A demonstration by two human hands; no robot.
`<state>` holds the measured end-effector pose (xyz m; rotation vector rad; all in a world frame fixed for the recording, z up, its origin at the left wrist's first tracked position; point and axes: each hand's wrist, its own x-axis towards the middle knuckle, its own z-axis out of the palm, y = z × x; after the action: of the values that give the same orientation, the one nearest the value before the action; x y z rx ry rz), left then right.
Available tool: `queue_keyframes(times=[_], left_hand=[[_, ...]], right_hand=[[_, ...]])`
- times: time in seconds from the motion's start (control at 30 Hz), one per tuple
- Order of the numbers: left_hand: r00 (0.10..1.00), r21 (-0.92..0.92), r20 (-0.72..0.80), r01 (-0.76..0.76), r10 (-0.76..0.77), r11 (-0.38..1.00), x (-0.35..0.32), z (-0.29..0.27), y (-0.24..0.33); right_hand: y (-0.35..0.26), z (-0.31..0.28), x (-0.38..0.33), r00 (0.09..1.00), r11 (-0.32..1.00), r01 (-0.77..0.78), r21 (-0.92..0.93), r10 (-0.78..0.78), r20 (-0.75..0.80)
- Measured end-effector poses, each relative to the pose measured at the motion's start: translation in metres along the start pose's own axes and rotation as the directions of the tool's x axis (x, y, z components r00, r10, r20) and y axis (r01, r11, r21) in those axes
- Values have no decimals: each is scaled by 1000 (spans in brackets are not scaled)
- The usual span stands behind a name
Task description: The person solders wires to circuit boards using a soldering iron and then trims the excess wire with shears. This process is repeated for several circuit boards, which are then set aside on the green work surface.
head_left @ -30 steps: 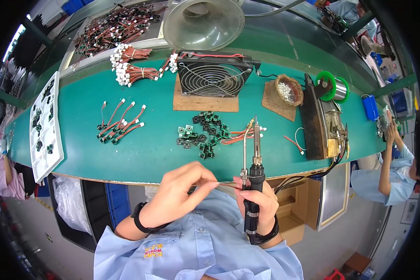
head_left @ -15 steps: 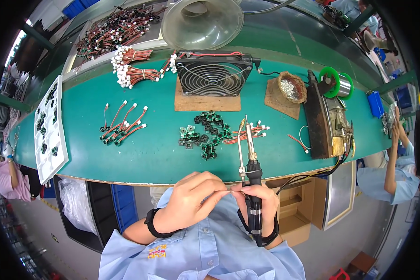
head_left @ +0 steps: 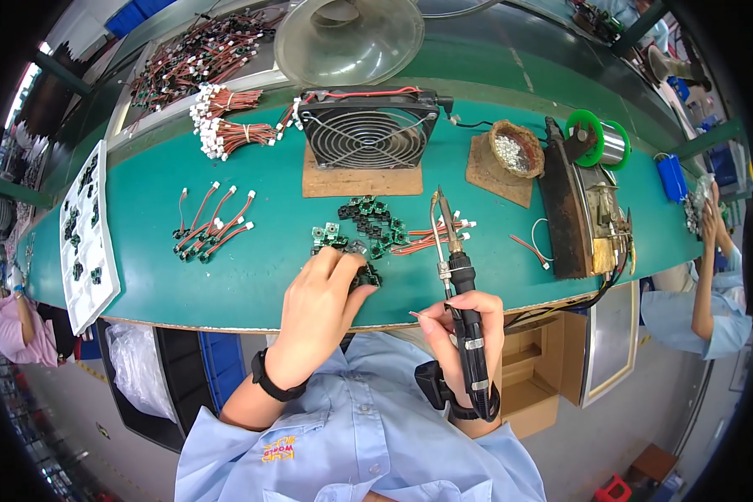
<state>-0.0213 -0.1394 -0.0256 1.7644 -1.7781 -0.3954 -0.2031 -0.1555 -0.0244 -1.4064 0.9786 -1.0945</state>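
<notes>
The thumb and fingers of the left hand (head_left: 309, 309) curve around the near edge of the circuit-board pile (head_left: 362, 219), directly in front of the fan (head_left: 368, 138). A dark board shows between thumb and forefinger; whether it is gripped cannot be told. The right hand (head_left: 448, 345), to the near right of the fan, is closed around the handle of the soldering iron (head_left: 461, 274). The iron points away from the person, its tip raised to the near right of the fan.

The pile lies on the green worktop (head_left: 159, 284) in front of the fan. Connector leads (head_left: 418, 243) adjoin it, to the fan's near right. Wired boards (head_left: 201, 245) are laid out to the fan's near left; a white tray (head_left: 99, 289) is farther left. Bundled leads (head_left: 241, 134) lie left of the fan.

The fan stands on a brown base (head_left: 360, 181). To its right, in order: a bowl (head_left: 534, 151) of pale pieces, a dark metal box (head_left: 565, 217) and a solder spool (head_left: 615, 144). A translucent funnel (head_left: 351, 50) is located behind the fan.
</notes>
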Motion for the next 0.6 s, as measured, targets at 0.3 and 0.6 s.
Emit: queue_keyframes(times=[0.3, 0.6], left_hand=[[985, 181, -123, -94, 117, 979, -12, -13, -6], [991, -32, -40, 123, -124, 992, -26, -9, -11]], right_hand=[[1, 2, 6, 997, 993, -69, 97, 72, -28], [-2, 10, 5, 997, 993, -69, 94, 71, -8]])
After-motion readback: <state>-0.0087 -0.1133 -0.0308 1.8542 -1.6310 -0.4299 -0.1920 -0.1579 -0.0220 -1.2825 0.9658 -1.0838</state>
